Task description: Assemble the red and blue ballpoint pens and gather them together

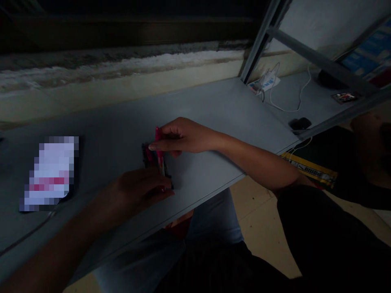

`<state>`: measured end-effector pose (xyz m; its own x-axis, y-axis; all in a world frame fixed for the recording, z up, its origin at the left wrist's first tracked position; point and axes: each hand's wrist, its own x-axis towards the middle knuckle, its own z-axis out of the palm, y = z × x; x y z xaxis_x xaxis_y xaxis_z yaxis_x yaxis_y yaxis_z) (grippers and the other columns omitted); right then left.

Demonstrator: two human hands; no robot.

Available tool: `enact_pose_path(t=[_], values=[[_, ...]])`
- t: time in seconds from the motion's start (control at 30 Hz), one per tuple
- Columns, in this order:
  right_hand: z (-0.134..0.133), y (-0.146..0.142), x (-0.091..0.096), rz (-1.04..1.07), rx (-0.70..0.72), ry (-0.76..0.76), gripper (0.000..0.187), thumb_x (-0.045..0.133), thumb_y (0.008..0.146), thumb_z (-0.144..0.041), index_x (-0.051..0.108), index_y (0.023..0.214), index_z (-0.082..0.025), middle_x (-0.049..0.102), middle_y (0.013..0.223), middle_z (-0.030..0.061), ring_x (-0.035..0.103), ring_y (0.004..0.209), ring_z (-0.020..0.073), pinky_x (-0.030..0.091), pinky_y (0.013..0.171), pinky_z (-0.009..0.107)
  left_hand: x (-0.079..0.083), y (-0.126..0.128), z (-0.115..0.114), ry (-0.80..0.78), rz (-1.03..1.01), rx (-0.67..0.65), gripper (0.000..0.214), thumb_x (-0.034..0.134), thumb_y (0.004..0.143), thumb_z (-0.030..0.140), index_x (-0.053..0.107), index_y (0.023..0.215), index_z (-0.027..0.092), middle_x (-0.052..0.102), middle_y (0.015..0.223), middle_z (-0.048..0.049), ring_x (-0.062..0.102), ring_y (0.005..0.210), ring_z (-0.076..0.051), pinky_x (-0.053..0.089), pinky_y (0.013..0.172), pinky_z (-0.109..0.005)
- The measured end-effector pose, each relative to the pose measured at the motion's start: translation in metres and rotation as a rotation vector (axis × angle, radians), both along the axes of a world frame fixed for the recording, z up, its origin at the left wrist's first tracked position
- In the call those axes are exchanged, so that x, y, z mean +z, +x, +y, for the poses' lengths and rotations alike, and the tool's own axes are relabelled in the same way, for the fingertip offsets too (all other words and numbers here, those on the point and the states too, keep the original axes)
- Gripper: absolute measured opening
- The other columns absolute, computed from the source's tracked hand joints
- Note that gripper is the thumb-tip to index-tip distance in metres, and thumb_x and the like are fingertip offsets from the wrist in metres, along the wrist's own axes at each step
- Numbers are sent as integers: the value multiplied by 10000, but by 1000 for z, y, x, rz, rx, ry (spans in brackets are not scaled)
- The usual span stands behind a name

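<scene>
My right hand (185, 136) pinches the pink upper end of a slim pen (158, 152) between thumb and fingers. The pen slants down toward me, with a clear-looking barrel below the pink part. At its lower end my left hand (134, 189) has its fingers closed around the pen, and a small pink tip shows there. Under and beside the pen lies a dark bundle with pink parts (148, 153) on the grey tabletop (201, 175). The hands cover much of this bundle, so its kind cannot be made out.
A phone with a lit, blurred-out screen (51, 173) lies at the left, its cable (30, 234) running off. A metal frame (259, 40) rises at the back right. Beyond it are a white cable (285, 110) and a dark mouse-like object (301, 123). Another person's arm (366, 134) shows at right.
</scene>
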<state>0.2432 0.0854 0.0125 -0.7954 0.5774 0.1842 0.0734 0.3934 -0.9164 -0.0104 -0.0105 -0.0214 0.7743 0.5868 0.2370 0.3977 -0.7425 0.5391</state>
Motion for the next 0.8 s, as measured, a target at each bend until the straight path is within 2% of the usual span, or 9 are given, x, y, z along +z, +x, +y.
enact_pose_path(t=[0.1, 0.27, 0.4, 0.57, 0.67, 0.8], values=[[-1, 1, 4, 12, 13, 7, 502, 710, 1089, -544, 681, 815, -125, 621, 606, -69, 535, 571, 43, 378, 637, 211, 0, 0, 1, 27, -5, -20, 167, 613, 1177, 237, 758, 1094, 244, 805, 1019, 12, 782, 913, -128, 582, 835, -232], [-1, -1, 1, -23, 20, 0, 510, 702, 1091, -559, 707, 833, -120, 642, 605, -62, 560, 569, 48, 386, 641, 210, 4, 1, -4, 113, -28, -11, 110, 677, 1160, 355, 726, 1168, 258, 799, 999, 11, 784, 875, -152, 615, 793, -271], [-1, -2, 1, -50, 1, 3, 513, 699, 1094, -559, 703, 819, -126, 663, 611, -54, 565, 565, 46, 391, 642, 206, 10, 0, -8, 57, 23, -6, 69, 652, 1164, 280, 721, 1170, 274, 809, 1033, 17, 796, 924, -174, 641, 851, -307], [-2, -1, 4, -65, 6, 7, 528, 679, 1107, -555, 686, 789, -134, 661, 613, -47, 569, 575, 54, 406, 662, 211, 8, 1, -8, 98, -3, 7, 113, 738, 1119, 311, 734, 1219, 259, 799, 1045, -4, 786, 879, -182, 637, 803, -296], [-2, -1, 4, -85, 10, -10, 522, 678, 1102, -569, 690, 814, -134, 661, 625, -42, 573, 582, 66, 412, 665, 222, 6, 4, -7, 123, -37, -12, 123, 689, 1149, 349, 729, 1192, 241, 798, 1024, -16, 791, 858, -177, 619, 759, -275], [-2, 0, 4, -110, 1, -19, 518, 694, 1086, -588, 696, 844, -130, 654, 632, -40, 583, 594, 77, 408, 660, 231, 10, 8, -5, 134, -67, -31, 100, 660, 1157, 302, 735, 1135, 240, 802, 961, -11, 784, 820, -175, 601, 727, -271]])
